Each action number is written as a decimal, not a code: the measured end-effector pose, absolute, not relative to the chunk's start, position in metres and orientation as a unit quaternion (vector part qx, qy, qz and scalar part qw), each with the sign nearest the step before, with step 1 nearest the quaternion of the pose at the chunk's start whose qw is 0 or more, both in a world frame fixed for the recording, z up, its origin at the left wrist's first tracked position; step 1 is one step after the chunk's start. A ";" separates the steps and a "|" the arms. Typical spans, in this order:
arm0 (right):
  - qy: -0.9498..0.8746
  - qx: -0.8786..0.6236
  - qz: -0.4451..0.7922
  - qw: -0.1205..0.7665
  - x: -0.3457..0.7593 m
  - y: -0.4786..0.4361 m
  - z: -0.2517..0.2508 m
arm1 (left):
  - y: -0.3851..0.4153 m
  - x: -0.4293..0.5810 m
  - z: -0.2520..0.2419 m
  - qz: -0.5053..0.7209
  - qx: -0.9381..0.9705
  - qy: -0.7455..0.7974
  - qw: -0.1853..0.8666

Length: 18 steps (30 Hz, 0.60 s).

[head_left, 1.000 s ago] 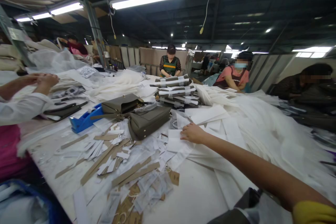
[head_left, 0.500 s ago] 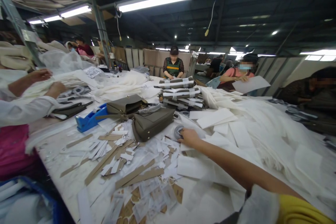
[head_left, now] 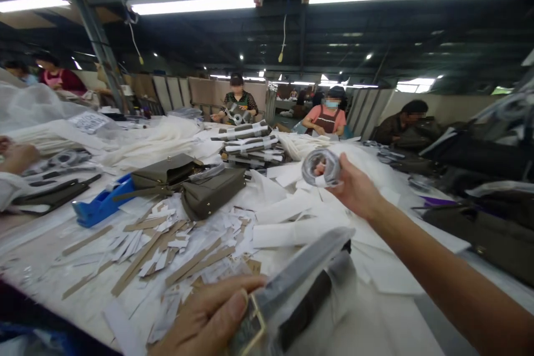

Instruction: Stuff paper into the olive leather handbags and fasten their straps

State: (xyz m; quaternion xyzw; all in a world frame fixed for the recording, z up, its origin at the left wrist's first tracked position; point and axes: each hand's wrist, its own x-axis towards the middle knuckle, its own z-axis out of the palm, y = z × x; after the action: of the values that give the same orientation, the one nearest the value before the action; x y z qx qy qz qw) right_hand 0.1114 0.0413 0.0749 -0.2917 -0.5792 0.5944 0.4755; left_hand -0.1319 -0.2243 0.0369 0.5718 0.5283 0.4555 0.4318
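Note:
My right hand (head_left: 354,186) is raised over the white sheets, its fingers closed around a grey ring-shaped coil wrapped in clear plastic (head_left: 320,168), which looks like a rolled-up strap. Fingertips show through the coil's centre. Low in front of me, my left hand (head_left: 208,311) grips a plastic-wrapped dark strap (head_left: 306,306) by its end, beside a gold rectangular buckle (head_left: 254,325). What the strap joins to below is cut off by the frame. Two olive handbags, one a flap bag (head_left: 164,172) and one lying closer (head_left: 214,192), rest on the table beyond my left hand.
A blue tape dispenser (head_left: 102,200) stands left of the bags. Paper and cardboard strips (head_left: 161,250) litter the table. Wrapped bags are stacked (head_left: 250,147) behind. White sheets (head_left: 292,206) cover the right side, with dark bags (head_left: 484,233) beyond. A co-worker's hand (head_left: 20,157) is at far left.
My right hand has lifted the grey coil off the table. My left hand has come into view holding the wrapped strap. The view has turned to the right.

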 end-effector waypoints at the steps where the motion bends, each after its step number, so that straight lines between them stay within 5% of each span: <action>1: -0.577 -0.284 0.586 0.493 0.131 0.022 0.081 | -0.225 -0.129 0.041 0.451 0.573 0.541 0.419; 8: -0.552 -0.282 0.543 0.566 0.218 -0.116 0.067 | -0.228 -0.109 0.072 0.373 0.628 0.563 0.387; 18: -0.292 -0.279 0.810 0.426 0.147 -0.220 -0.009 | -0.229 -0.069 0.093 0.347 0.639 0.555 0.404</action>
State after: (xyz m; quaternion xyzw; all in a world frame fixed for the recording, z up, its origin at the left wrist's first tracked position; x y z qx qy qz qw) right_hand 0.1468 -0.2195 -0.0093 -0.2786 -0.2920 0.8099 0.4256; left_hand -0.0687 -0.2288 0.0926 0.6394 0.5551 0.3466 0.4036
